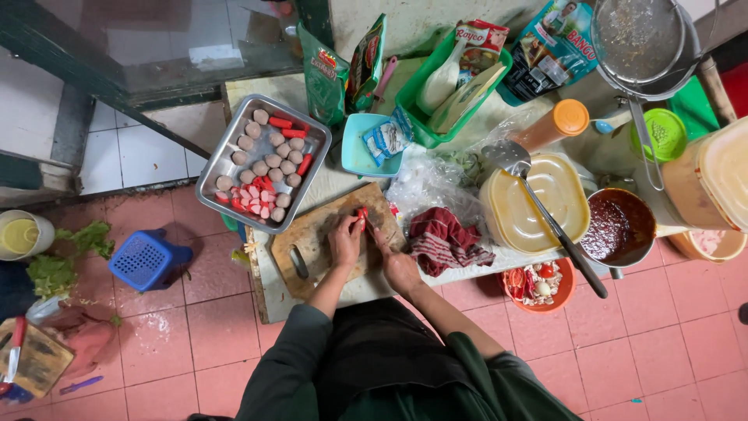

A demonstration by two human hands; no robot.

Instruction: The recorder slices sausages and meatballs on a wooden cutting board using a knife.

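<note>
While the metal tray already holds cut red sausage pieces beside meatballs, the left hand pinches one more red sausage on the wooden cutting board, and the right hand, fingers curled, works at it, though I cannot tell whether it grips a knife.

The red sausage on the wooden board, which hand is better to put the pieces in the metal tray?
Probably the left hand: it rests on the red sausage on the side nearer the metal tray. The right hand is farther away.

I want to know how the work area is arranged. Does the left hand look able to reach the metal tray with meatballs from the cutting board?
Probably yes. The left hand rests on the cutting board, and the metal tray sits just beyond the board's corner on that side, with nothing between them.
</note>
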